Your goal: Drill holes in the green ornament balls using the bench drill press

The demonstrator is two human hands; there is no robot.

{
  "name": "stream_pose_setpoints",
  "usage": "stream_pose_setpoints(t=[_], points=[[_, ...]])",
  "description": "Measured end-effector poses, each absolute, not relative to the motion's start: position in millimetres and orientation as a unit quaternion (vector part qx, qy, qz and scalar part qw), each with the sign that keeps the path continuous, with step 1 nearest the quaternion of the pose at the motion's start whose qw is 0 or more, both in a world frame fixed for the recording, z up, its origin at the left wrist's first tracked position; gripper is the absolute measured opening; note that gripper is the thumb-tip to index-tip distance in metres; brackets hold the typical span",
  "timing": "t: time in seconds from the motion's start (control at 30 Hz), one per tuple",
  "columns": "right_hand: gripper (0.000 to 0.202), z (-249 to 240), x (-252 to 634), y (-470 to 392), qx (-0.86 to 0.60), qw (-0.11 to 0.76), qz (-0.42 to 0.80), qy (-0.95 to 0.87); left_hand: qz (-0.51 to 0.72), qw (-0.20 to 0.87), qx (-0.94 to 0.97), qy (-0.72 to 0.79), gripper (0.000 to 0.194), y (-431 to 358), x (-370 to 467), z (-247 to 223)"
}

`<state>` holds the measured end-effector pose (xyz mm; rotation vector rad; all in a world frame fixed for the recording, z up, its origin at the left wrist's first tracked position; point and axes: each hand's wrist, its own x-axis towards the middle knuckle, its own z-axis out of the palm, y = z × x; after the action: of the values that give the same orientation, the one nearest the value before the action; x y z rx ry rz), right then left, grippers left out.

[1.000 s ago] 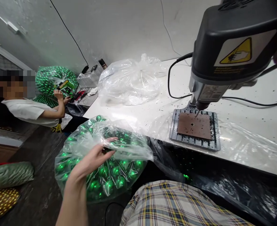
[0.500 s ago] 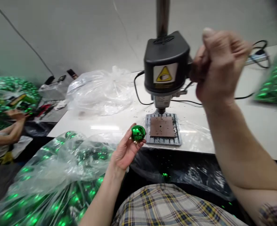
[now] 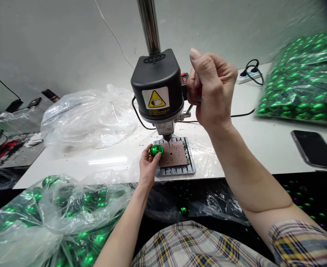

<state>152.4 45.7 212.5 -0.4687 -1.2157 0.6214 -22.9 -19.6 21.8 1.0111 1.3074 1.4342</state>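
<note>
My left hand (image 3: 147, 167) pinches a shiny green bauble (image 3: 156, 149), thumb in front. The bauble is at the left edge of a brown board (image 3: 177, 157) with a small hole, lying on the slotted metal base (image 3: 190, 163) of a small black bench drill press (image 3: 156, 79). Above the board points the drill bit, to the right of the bauble. Raised at the drill's right side, my right hand (image 3: 215, 89) is closed around its feed lever; the grip itself is mostly hidden by the fingers.
Large clear bags of green baubles are at lower left (image 3: 80, 222) and right (image 3: 305, 79). A crumpled clear bag (image 3: 88, 118) lies on the white table. At right are a phone (image 3: 316, 149) and a power strip (image 3: 247, 77). Dark shavings are scattered around the drill base.
My left hand has brought the bauble to the board's left edge and turned, thumb now in front. My right hand stays at the lever. The view has swung right, showing the phone.
</note>
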Motion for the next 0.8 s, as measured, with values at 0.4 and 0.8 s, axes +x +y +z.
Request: stream_pose_setpoints(t=[0.4, 0.8], points=[[0.052, 214, 154, 45, -0.141, 0.767, 0.334, -0.530, 0.509, 0.388, 0.546, 0.541, 0.053, 0, -11, 9], [0.045, 213, 152, 47, -0.132, 0.775, 0.330, -0.523, 0.506, 0.348, 0.620, 0.488, 0.055, -3, 1, -1]])
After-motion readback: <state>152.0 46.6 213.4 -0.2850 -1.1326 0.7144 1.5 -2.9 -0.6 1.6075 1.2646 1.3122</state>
